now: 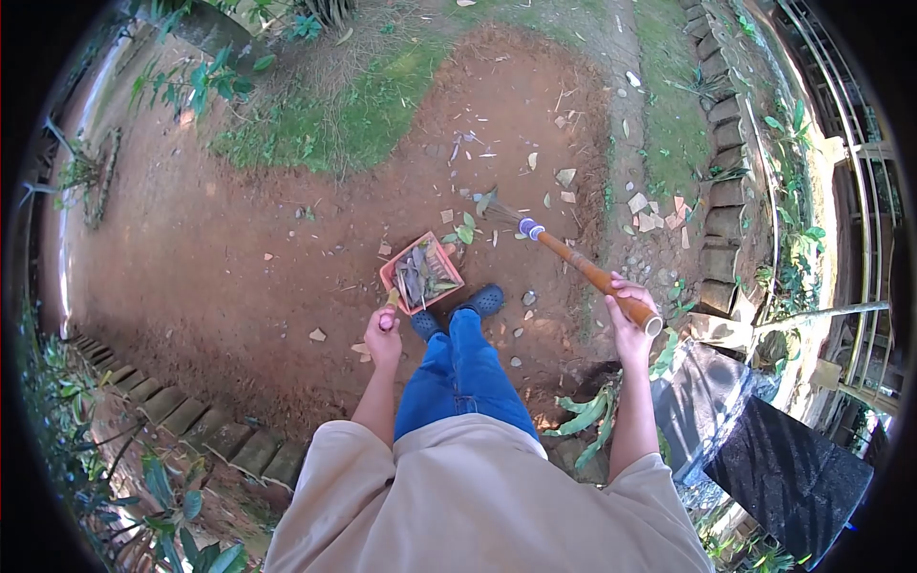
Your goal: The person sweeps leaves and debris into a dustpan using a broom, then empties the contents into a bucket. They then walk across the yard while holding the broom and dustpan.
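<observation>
This is a garden yard outside a home. The ground is bare reddish earth [287,220] scattered with dry leaves and small stones, with a patch of grass [334,124] at the far side. A row of stone edging blocks [721,191] borders the yard on the right, and another row of blocks [201,425] runs along the near left. Leafy plants [191,81] stand at the far left, and more greenery [798,229] grows beside a metal railing [860,191] at the right edge.
</observation>
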`<move>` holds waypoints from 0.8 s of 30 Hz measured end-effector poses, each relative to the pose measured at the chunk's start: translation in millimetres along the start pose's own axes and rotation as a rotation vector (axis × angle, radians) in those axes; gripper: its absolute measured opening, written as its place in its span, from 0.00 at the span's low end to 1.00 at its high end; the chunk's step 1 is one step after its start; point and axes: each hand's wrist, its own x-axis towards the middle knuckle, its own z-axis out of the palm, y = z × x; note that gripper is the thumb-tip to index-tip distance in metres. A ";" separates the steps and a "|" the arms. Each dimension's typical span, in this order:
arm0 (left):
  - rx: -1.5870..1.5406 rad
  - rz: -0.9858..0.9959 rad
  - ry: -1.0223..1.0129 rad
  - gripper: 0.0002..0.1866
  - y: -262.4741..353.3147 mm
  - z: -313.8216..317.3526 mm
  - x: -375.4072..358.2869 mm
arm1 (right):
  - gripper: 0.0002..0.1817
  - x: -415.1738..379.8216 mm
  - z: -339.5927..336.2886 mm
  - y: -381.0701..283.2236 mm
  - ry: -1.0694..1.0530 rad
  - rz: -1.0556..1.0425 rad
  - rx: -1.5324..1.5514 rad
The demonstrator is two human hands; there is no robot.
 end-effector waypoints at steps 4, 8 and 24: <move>-0.040 -0.030 0.030 0.13 -7.5 4.2 -1.3 | 0.12 9.3 -0.7 2.7 0.045 -0.025 0.000; -0.064 0.005 0.069 0.13 -11.6 11.0 5.2 | 0.11 18.9 1.7 11.8 0.034 -0.075 -0.064; -0.024 -0.049 0.086 0.13 -26.3 -4.0 22.6 | 0.11 38.4 -8.4 52.9 0.013 -0.006 -0.140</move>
